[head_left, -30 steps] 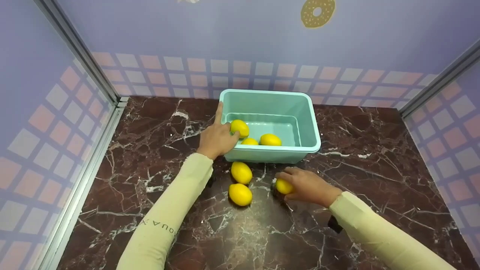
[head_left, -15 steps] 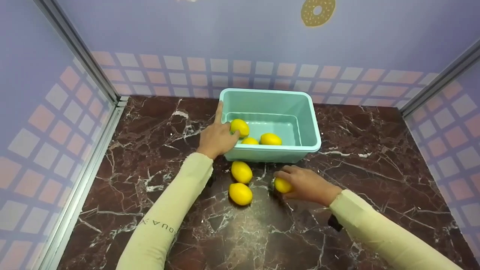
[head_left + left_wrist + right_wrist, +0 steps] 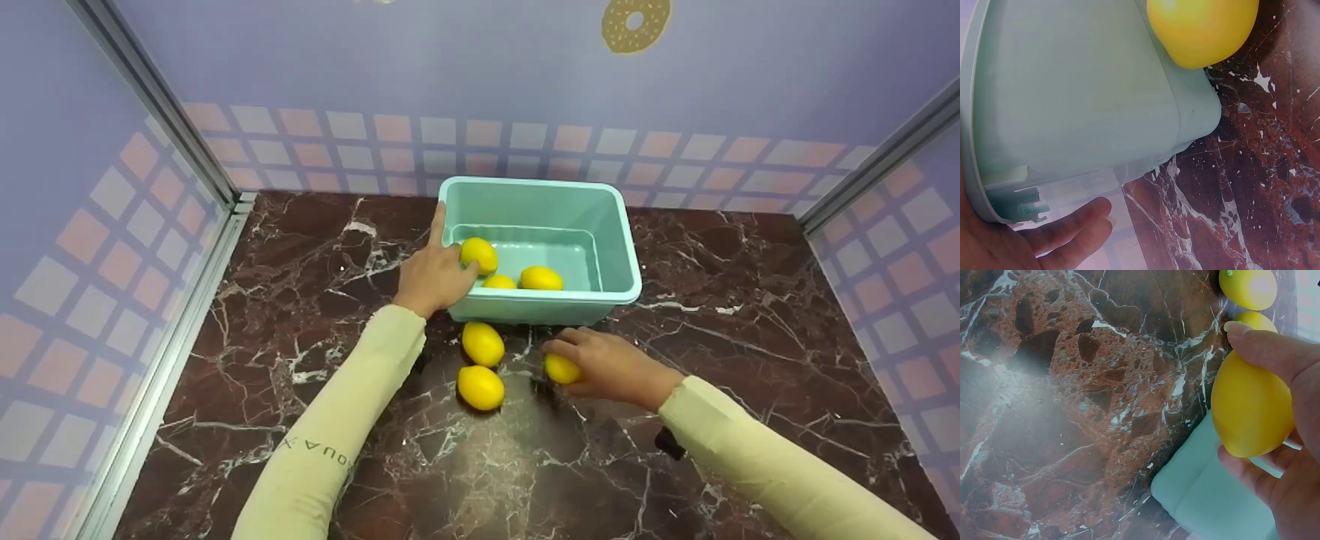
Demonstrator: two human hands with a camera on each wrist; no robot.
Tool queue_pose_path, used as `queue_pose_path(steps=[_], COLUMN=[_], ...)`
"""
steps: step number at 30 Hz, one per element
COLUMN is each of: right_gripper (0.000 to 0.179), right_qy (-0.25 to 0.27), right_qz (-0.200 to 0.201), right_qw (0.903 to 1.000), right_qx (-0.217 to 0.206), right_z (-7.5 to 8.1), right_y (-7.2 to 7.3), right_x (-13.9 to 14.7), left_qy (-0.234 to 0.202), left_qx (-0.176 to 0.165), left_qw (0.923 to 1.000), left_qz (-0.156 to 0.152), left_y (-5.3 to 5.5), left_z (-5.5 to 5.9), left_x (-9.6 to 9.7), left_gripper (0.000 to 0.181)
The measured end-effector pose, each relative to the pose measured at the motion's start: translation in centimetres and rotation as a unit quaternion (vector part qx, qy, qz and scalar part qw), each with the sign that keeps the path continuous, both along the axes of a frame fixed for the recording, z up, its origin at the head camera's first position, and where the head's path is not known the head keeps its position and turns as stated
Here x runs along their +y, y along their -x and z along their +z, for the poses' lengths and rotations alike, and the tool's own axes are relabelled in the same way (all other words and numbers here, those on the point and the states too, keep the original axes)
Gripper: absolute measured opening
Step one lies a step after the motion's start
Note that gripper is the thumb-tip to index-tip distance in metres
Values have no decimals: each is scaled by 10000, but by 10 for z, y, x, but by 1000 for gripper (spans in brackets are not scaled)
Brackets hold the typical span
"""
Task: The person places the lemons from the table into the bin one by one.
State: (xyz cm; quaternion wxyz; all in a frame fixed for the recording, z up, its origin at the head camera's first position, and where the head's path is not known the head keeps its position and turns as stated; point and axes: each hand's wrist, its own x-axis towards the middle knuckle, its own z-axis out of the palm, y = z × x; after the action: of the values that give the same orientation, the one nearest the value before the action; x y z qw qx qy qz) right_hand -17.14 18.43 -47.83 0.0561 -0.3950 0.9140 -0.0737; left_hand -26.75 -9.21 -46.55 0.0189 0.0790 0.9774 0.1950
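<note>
A pale green plastic basin [image 3: 540, 309] stands near the back wall with three lemons inside, one of them a lemon [image 3: 541, 278] near its front wall. My left hand [image 3: 435, 279] holds the basin's front left corner, thumb over the rim and index finger stretched along the left edge. In the left wrist view, two of its fingers [image 3: 1081, 228] show outside the basin wall. In front of the basin, my right hand [image 3: 611, 366] grips a lemon [image 3: 1252, 405] between thumb and fingers. To its left, two lemons lie on the table, a farther lemon [image 3: 484, 345] and a nearer lemon [image 3: 481, 388].
The dark red marbled table [image 3: 337, 450] extends on all sides of the basin. A purple wall [image 3: 315, 67] with printed squares closes off the back, and side walls with metal edging [image 3: 169, 352] stand left and right.
My right hand has shifted slightly left and toward the basin with the lemon in its grip. The left hand, the basin and the other lemons have stayed put.
</note>
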Motion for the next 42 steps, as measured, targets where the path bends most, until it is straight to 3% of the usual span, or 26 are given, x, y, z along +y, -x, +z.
queue_pose_path(steps=[9,27,42], right_gripper=[57,64,64], right_qy=[-22,-105,-33], right_qz=[109,80,181], right_qw=[9997,9999,9993], right_qx=[226,48,334], right_z=[4,20,34], right_y=[0,1,3], right_x=[-3,-5,-3], left_qy=[4,7,-7], left_qx=[8,3,37], left_qw=[10000,10000,10000], left_qz=[-6,55,64], left_y=[0,1,0], left_z=[0,0,1], left_x=[0,1,1], left_gripper=[49,51,50])
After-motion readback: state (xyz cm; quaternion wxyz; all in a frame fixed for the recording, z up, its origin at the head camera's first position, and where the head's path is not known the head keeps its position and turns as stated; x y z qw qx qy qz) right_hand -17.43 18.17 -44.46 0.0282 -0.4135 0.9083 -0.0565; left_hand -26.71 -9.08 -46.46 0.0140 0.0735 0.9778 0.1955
